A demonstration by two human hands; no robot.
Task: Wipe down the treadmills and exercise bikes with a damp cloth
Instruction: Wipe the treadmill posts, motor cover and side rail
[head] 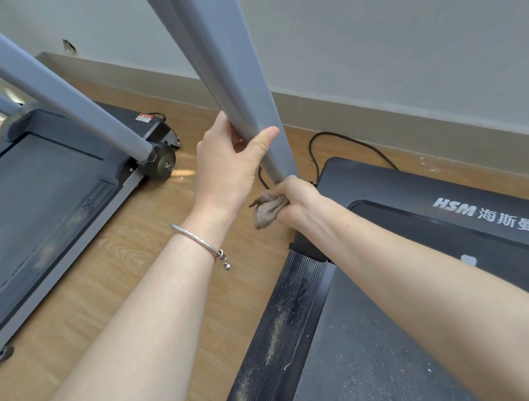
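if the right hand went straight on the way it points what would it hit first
Likely the grey post, right ahead of the right hand and its cloth; depth is unclear.

Bright, even daylight; wide-angle edge distortion.

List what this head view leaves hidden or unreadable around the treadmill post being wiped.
Head view:
Top of upright post: cut off by the frame edge.
Its base: hidden behind the right hand and cloth.
Fingers of left hand: hidden behind the post.
On the far treadmill, the red label: too small to read.
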